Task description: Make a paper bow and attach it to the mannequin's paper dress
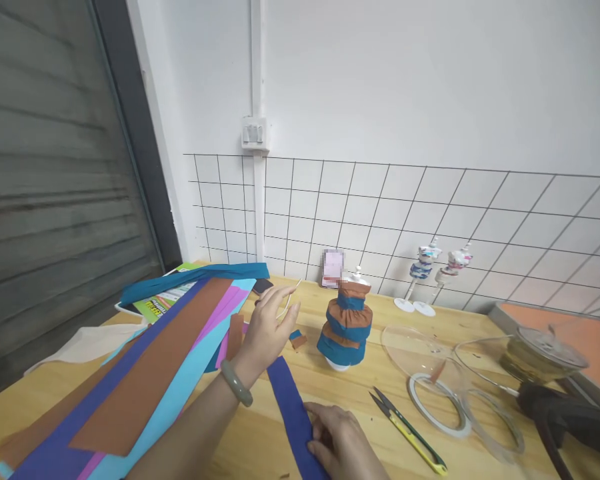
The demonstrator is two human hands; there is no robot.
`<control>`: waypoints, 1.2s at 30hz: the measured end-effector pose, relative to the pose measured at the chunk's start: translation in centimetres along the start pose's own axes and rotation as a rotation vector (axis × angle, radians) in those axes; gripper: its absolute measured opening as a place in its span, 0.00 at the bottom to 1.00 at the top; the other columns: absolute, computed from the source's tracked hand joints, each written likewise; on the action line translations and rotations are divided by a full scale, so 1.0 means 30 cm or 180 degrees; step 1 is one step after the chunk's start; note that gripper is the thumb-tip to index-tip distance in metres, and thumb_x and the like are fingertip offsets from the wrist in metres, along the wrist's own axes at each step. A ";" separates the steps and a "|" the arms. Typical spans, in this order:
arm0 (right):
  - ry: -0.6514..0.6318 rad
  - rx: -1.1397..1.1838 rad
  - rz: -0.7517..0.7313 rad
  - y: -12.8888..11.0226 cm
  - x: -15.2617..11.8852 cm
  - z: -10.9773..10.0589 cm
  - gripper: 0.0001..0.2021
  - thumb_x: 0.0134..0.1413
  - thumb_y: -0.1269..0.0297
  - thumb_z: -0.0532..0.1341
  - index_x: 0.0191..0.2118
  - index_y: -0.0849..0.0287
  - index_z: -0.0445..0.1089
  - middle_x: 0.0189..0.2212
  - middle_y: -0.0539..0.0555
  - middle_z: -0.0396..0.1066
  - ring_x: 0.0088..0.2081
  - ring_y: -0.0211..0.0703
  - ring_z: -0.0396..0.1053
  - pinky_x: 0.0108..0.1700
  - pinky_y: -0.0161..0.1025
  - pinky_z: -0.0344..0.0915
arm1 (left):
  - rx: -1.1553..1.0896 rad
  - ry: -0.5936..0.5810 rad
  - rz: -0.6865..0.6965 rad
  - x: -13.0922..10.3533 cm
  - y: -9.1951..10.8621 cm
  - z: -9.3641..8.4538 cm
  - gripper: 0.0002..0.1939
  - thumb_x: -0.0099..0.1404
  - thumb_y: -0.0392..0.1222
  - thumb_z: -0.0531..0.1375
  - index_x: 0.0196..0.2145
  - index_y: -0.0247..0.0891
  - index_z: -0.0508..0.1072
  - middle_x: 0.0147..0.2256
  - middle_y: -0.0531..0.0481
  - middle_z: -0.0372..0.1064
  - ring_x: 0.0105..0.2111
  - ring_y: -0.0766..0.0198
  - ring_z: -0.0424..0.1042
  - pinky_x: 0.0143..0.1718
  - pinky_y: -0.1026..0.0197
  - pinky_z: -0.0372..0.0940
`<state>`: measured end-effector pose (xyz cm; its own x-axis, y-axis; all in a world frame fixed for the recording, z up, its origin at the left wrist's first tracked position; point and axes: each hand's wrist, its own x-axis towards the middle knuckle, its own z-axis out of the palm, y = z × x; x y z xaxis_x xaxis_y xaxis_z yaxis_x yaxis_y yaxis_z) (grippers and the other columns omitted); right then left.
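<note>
A dark blue fabric strip [289,408] lies lengthwise on the wooden table, and my right hand [344,443] has its right edge pinched between thumb and fingers. My left hand [273,325], with a greenish bangle on the wrist, is raised beyond the strip's far end. Its thumb and fingers are apart. A thin cream cord [289,301] curves by its fingertips; whether the hand touches it I cannot tell. Ahead stands a small mini dress form [349,323] wrapped in gathered brown and teal bands. Yellow-handled thread snips [409,430] lie open-bladed right of my right hand.
Long brown, blue, pink and light-blue fabric strips [155,373] pile up at left over a green printed packet [156,308]. A phone [333,268] leans on the wall. Two small stands [421,270], tape rolls [439,405], a glass pot [543,353] and a black-handled tool [575,420] occupy the right.
</note>
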<state>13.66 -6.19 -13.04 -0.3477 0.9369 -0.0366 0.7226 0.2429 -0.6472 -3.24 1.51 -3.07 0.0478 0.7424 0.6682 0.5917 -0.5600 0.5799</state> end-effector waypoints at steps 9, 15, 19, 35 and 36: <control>0.0287 0.0673 -0.0269 0.059 -0.001 0.009 0.18 0.49 0.70 0.55 0.48 0.63 0.68 0.31 0.53 0.73 0.34 0.43 0.69 0.41 0.37 0.63 | 0.0687 -0.1237 0.0044 -0.209 -0.162 -0.027 0.12 0.63 0.36 0.50 0.42 0.41 0.70 0.43 0.47 0.69 0.45 0.59 0.65 0.47 0.55 0.60; 0.0522 0.0713 -0.0191 0.132 0.008 -0.030 0.16 0.48 0.67 0.56 0.44 0.62 0.71 0.30 0.53 0.73 0.33 0.44 0.71 0.39 0.38 0.66 | 0.0982 -0.1831 -0.0123 -0.276 -0.182 -0.104 0.11 0.62 0.35 0.51 0.39 0.40 0.71 0.38 0.48 0.69 0.41 0.60 0.65 0.44 0.58 0.59; 0.0723 0.0062 -0.0172 0.182 0.015 -0.067 0.16 0.49 0.65 0.56 0.44 0.62 0.71 0.38 0.58 0.74 0.41 0.48 0.71 0.46 0.42 0.65 | 0.1179 -0.1916 -0.0287 -0.306 -0.196 -0.155 0.08 0.61 0.35 0.52 0.35 0.40 0.71 0.36 0.49 0.68 0.42 0.59 0.65 0.42 0.58 0.59; 0.0831 -0.0333 -0.0553 0.208 0.024 -0.060 0.16 0.56 0.62 0.50 0.39 0.59 0.74 0.39 0.59 0.76 0.42 0.49 0.73 0.46 0.44 0.68 | 0.1151 -0.1332 -0.0465 -0.410 -0.283 -0.278 0.13 0.63 0.32 0.50 0.37 0.40 0.73 0.39 0.49 0.69 0.43 0.61 0.64 0.45 0.58 0.61; 0.0829 -0.0329 -0.0541 0.204 0.022 -0.062 0.16 0.56 0.62 0.50 0.38 0.59 0.74 0.39 0.59 0.76 0.41 0.49 0.73 0.46 0.44 0.68 | 0.1157 -0.1321 -0.0476 -0.414 -0.283 -0.275 0.13 0.63 0.32 0.50 0.37 0.41 0.73 0.39 0.49 0.69 0.44 0.61 0.64 0.45 0.59 0.60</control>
<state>18.96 -3.61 -15.62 -0.3137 0.9104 0.2698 0.7289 0.4130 -0.5461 -15.51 -5.98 -12.44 0.2108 0.9273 0.3094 0.8517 -0.3296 0.4074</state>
